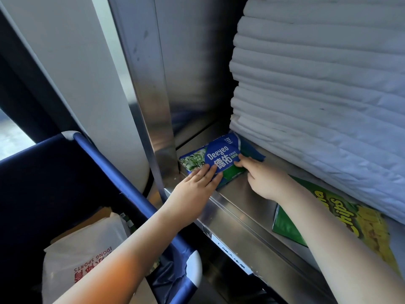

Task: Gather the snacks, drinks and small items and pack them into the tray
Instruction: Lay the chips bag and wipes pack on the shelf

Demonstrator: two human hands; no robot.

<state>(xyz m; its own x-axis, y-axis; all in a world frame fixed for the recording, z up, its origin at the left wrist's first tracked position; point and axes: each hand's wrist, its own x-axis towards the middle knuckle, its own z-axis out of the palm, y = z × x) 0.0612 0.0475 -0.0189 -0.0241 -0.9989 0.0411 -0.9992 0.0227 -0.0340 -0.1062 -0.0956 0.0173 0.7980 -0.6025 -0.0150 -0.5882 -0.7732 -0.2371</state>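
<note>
At seven o'clock, nearest the camera, a white bag (83, 244) with red lettering sits in a dark bin with a blue rail (122, 178); whether that bin is the tray I cannot tell. It stands right under the shelf's lip, likely so that things can drop straight from shelf to bin.

At four o'clock a green and yellow chips bag (341, 222) lies flat on the steel shelf (238, 194), its far edge tucked under the stack of white linens (317, 95). The right forearm crosses over it, so it probably waits its turn.

At the centre, both hands meet on the wipes pack (215, 160), a blue and green packet lying flat in the shelf's back left corner, close to the steel post (153, 106) at eleven o'clock. The left hand (197, 183) lies spread, fingers flat on the near left of the pack, seemingly to pin it so it does not skid on the smooth metal. The right hand (263, 178) pinches the pack's right edge between thumb and fingers, probably to pry it up, since a flat soft packet offers no other purchase. The pack's far right corner sits just beside the linens' lowest fold.

From twelve to three o'clock the linens tower in tight folds, overhanging the shelf, which explains the low reach.
</note>
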